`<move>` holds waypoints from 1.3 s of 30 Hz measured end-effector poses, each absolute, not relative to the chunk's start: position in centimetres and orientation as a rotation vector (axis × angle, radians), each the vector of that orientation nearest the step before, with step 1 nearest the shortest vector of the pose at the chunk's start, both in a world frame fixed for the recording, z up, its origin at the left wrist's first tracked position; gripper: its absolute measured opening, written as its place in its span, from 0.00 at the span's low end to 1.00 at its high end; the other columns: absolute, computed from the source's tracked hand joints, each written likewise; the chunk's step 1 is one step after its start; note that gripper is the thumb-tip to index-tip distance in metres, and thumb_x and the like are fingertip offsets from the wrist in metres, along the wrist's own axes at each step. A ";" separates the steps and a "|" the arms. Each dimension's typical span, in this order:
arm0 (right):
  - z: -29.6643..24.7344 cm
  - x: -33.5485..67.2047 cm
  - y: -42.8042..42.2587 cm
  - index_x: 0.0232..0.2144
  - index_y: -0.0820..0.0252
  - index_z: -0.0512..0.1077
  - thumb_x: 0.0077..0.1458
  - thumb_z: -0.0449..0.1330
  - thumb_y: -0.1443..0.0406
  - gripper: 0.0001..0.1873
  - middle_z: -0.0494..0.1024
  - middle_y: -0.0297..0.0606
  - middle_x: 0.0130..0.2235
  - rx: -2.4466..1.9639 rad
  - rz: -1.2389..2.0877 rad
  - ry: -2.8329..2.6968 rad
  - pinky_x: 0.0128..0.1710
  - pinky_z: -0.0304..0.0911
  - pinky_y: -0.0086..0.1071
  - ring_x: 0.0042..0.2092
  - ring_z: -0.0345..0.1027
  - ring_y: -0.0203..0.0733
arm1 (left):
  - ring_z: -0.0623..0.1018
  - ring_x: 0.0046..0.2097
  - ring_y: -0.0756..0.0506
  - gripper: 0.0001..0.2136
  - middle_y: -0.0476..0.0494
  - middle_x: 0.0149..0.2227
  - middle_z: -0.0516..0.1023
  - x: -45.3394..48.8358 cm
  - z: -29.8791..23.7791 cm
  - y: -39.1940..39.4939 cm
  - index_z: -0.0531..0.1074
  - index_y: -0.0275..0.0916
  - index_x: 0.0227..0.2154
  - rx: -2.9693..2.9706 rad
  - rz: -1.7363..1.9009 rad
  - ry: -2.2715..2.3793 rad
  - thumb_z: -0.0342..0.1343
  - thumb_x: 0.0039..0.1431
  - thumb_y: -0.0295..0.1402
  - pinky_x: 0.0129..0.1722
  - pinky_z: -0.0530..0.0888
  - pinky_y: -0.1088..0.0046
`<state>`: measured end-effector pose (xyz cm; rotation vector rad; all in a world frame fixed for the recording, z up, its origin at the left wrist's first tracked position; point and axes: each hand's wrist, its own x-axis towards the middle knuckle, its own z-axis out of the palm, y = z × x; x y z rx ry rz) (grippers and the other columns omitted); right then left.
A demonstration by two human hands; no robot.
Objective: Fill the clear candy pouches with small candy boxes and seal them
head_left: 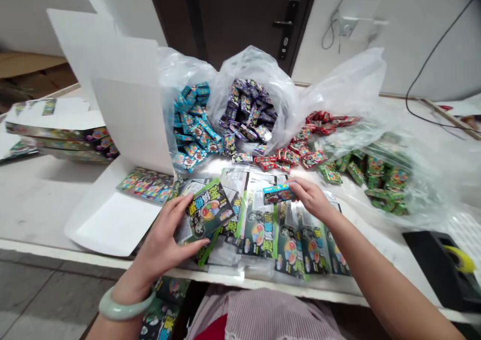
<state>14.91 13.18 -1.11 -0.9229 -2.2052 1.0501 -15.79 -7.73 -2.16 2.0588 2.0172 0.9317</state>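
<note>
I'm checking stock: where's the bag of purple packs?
In the head view, the bag of purple packs is upper centre, in front of the door, between the blue packs and, to its right, the red packs.

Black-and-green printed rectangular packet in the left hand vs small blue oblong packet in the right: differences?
Size: the black-and-green packet is clearly larger than the blue packet.
Shape: the black-and-green packet shows a broad face; the blue packet is narrow and bar-like.
Hold: the left hand holds the black-and-green packet; the right hand grips the blue packet at one end.
Shared: both carry multicoloured print.
</note>
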 end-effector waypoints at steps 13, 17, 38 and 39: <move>-3.3 16.5 12.6 0.58 0.56 0.62 0.55 0.64 0.58 0.30 0.68 0.49 0.56 -1.016 0.775 -2.566 0.55 0.61 0.47 0.55 0.65 0.52 | 0.66 0.58 0.34 0.41 0.38 0.57 0.62 -12.9 -1.5 -5.6 0.49 0.48 0.65 2.132 0.836 1.883 0.63 0.52 0.44 0.60 0.65 0.51; -3.7 18.0 10.7 0.59 0.52 0.60 0.46 0.70 0.56 0.40 0.61 0.48 0.63 -0.849 0.710 -2.768 0.61 0.53 0.55 0.64 0.51 0.58 | 0.65 0.59 0.33 0.42 0.37 0.58 0.61 -13.1 -1.9 -5.4 0.48 0.47 0.65 2.161 0.766 1.850 0.63 0.52 0.45 0.59 0.65 0.50; 4.4 15.4 8.9 0.61 0.58 0.57 0.45 0.71 0.58 0.45 0.61 0.53 0.61 -0.408 0.496 -2.896 0.58 0.60 0.51 0.60 0.57 0.59 | 0.65 0.59 0.34 0.46 0.34 0.57 0.62 -10.5 -1.4 -5.1 0.49 0.42 0.65 2.261 0.721 1.678 0.67 0.47 0.43 0.58 0.66 0.52; 4.0 15.3 8.6 0.63 0.58 0.54 0.45 0.71 0.55 0.48 0.57 0.54 0.63 -0.395 0.584 -2.851 0.59 0.58 0.51 0.62 0.54 0.59 | 0.65 0.59 0.34 0.45 0.34 0.57 0.62 -10.4 -1.5 -5.1 0.49 0.42 0.65 2.259 0.740 1.689 0.67 0.47 0.44 0.59 0.66 0.52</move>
